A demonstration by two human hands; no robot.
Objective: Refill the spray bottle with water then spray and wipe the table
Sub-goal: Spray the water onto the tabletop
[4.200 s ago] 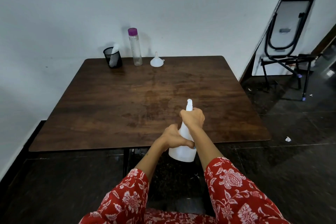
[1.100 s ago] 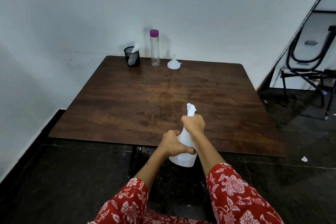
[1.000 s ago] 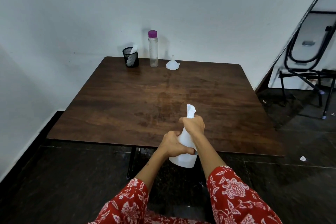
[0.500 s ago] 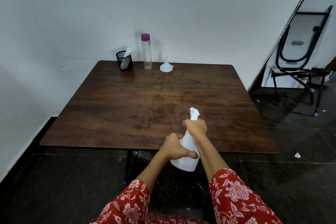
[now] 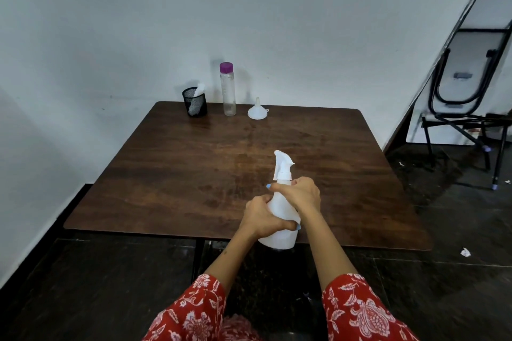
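Note:
I hold a white spray bottle point(image 5: 282, 232) upright over the near edge of the dark wooden table point(image 5: 194, 174). My left hand point(image 5: 263, 216) grips its body from the left. My right hand point(image 5: 303, 194) is curled round its neck, just below the white trigger head point(image 5: 282, 165). At the table's far edge stand a clear water bottle with a purple cap point(image 5: 228, 90), a white funnel point(image 5: 258, 111) turned mouth down, and a black mesh cup point(image 5: 194, 102) with a white cloth in it.
A white wall runs behind and to the left of the table. A black folding chair point(image 5: 465, 97) stands at the right on the dark tiled floor, where small paper scraps point(image 5: 466, 252) lie.
My right hand has slid lower on the neck, so more of the trigger head shows. The head camera has shifted; both hands stay on the bottle.

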